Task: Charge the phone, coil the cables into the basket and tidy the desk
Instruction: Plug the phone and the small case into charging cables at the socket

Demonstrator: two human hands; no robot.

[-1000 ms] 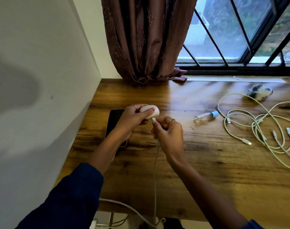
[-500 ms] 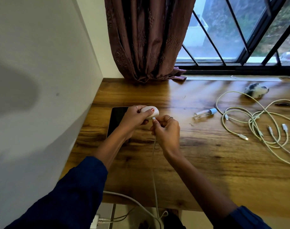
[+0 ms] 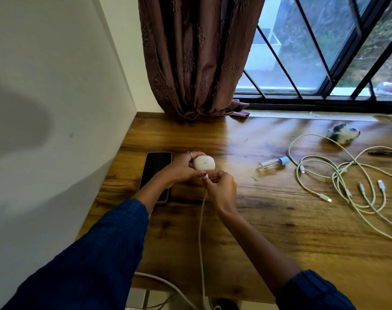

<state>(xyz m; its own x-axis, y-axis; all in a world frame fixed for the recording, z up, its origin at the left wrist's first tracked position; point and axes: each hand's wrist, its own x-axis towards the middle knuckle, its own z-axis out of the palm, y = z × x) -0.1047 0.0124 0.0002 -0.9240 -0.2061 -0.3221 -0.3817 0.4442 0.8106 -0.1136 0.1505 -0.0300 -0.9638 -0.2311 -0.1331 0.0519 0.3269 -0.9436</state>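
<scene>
Both hands are meeting closer: left hand holding earbud case, right hand pinching cable plug just below it.

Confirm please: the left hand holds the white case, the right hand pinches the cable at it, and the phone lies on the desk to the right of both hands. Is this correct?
Not quite. The head view shows the phone lying on the desk to the left of the hands, near the wall. The rest holds: the left hand holds the white case, and the right hand pinches the cable at it.
</scene>
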